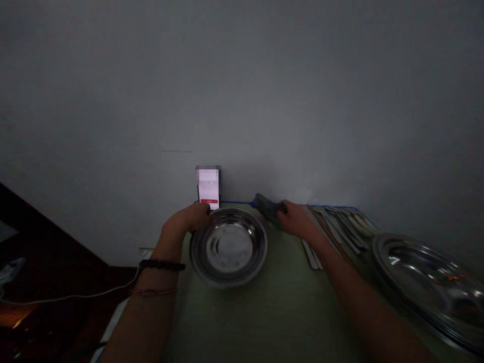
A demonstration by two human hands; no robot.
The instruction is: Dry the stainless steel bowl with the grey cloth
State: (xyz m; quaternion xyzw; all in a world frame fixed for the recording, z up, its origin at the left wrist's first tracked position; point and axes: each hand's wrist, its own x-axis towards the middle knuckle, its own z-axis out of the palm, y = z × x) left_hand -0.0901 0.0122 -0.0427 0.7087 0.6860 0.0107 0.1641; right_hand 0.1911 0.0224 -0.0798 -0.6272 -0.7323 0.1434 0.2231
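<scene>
A round stainless steel bowl sits on or just over the green tabletop, tipped slightly toward me. My left hand grips its upper left rim, fingers closed around the edge. To the right of the bowl, my right hand is closed on a dark grey cloth, which sticks out leftward from the fingers near the wall. The cloth and the bowl are apart. Dim light hides some of the fingers of both hands.
A lit phone leans on the wall behind the bowl. Several knives and spoons lie right of my right hand. Large stacked steel plates stand at the table's right. A white cable hangs at left beyond the green table.
</scene>
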